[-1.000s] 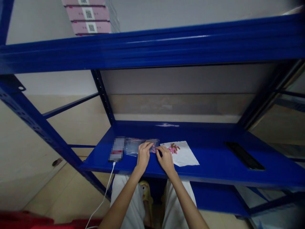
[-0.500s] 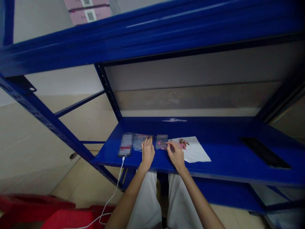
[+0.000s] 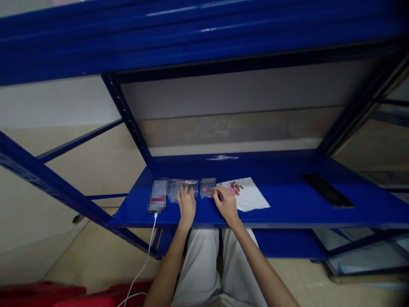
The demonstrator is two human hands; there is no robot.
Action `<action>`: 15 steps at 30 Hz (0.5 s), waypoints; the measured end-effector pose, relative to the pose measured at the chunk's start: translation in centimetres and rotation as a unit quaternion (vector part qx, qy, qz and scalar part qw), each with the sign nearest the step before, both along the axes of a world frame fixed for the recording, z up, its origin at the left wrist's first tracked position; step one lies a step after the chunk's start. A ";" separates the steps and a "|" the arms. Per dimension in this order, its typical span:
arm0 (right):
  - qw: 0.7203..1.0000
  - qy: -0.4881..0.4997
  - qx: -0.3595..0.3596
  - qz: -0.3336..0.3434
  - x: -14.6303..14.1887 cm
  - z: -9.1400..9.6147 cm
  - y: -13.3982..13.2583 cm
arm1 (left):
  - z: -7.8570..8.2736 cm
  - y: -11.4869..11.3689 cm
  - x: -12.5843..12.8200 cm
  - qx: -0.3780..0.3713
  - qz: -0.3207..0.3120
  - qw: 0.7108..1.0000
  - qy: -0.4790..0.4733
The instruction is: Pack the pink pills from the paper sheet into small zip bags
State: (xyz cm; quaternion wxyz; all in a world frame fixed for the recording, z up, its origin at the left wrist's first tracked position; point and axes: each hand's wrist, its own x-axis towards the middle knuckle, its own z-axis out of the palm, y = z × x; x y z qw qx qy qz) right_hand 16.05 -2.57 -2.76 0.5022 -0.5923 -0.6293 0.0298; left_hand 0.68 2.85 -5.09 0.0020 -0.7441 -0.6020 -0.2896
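Observation:
My left hand lies palm down with its fingers slightly apart on several clear plastic bags. Just right of them is a small clear bag with pink bits in it, flat on the blue shelf. My right hand is at that bag's right edge, thumb and forefinger close together in a pinch. Something small and brownish shows at its fingertips, too small to name. Beside this hand, pink beads and brown pieces lie in a heap on a white sheet.
A phone with a blurred screen and a white cable lies at the left. Far right on the blue shelf rests a black phone-like slab. A blue beam crosses above, and red stools stand low left.
The view has shifted, so the shelf appears further left. My left hand's fingers have spread a little on the bags. My right hand stays by the small bag, fingertips now over its edge.

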 end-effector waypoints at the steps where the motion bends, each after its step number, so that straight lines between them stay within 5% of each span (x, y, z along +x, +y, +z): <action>1: 1.000 -0.001 0.000 -0.001 0.0 0.0 0.0 | 0.1 -0.1 -0.1 0.004 0.010 1.000 -0.018; 6: 1.000 0.010 0.007 0.001 0.1 -0.2 0.2 | 1.0 -0.6 -0.4 0.107 0.031 0.985 -0.130; 11: 0.992 0.120 -0.013 0.031 0.5 -0.1 0.0 | 1.7 -2.0 -0.1 0.187 -0.133 0.966 -0.119; 15: 0.945 0.310 -0.058 0.085 1.2 -0.3 -0.9 | 1.6 -3.7 0.8 0.190 -0.253 0.948 -0.043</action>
